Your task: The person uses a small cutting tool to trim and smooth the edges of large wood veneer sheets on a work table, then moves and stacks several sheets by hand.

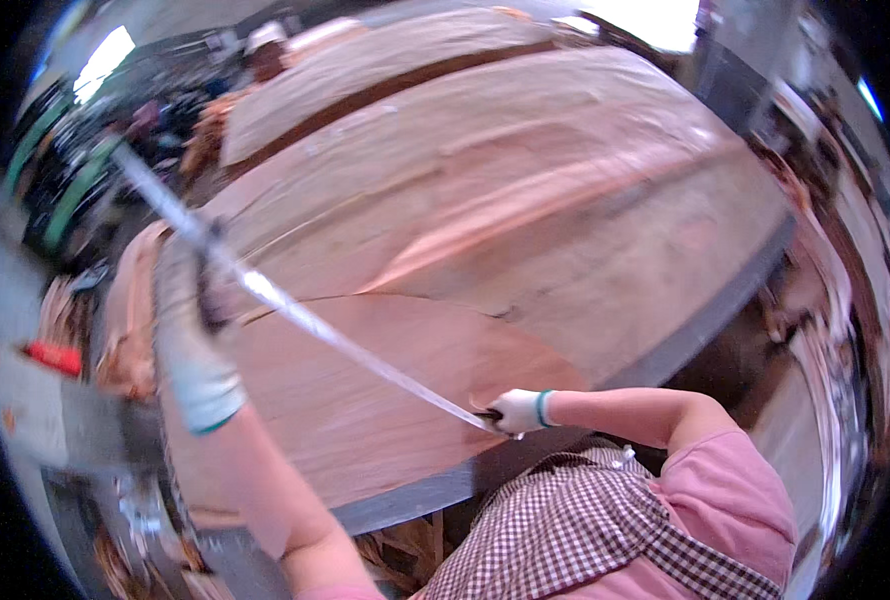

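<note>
A long, narrow, shiny strip (310,322) slants over the table, its near end at my right hand and its far end beyond my left. My right hand (525,411), in a white glove with a green cuff, is closed around that near end, where a small dark part shows. Gloved as well, my left hand (200,310) is raised at the left and smeared by motion; its dark fingers seem to wrap the strip. Below them lie thin, pinkish-brown wood veneer sheets (405,345), overlapping, one with a curved edge. A raised fold (525,205) runs across the sheets.
The veneer covers a large table with a grey edge (705,310). Another stack of sheets (385,75) stands behind it. A person (265,50) in a light cap is at the far left. Green machinery (75,200) and a red object (55,357) are at left; more veneer (815,400) is at right.
</note>
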{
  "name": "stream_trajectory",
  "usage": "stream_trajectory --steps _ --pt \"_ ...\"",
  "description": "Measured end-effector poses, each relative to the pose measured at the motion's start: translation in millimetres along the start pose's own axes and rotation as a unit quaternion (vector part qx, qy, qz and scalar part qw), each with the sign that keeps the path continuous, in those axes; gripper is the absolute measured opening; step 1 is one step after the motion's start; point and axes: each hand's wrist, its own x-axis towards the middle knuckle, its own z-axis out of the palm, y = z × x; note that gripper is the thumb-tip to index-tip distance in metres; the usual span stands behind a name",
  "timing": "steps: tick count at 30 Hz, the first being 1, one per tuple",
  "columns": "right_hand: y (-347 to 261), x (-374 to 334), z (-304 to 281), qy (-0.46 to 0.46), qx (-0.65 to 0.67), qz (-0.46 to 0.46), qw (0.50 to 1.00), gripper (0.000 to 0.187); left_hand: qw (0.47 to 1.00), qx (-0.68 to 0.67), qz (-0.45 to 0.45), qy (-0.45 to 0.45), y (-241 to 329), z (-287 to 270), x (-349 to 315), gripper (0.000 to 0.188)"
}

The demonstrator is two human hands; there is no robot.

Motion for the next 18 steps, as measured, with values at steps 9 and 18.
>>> stream_trajectory --steps 9,18 --pt "194.4 -198.0 33.3 0.045 0.657 0.062 0.750 0.025 0.994 -0.052 0.087 0.045 -62.6 47.0 -8.8 0.040" --pt "371.3 -322.2 23.4 0.331 -0.084 0.327 0.881 0.039 0.948 -0.018 -0.271 -0.168 -146.9 258.1 -203.1 0.036"
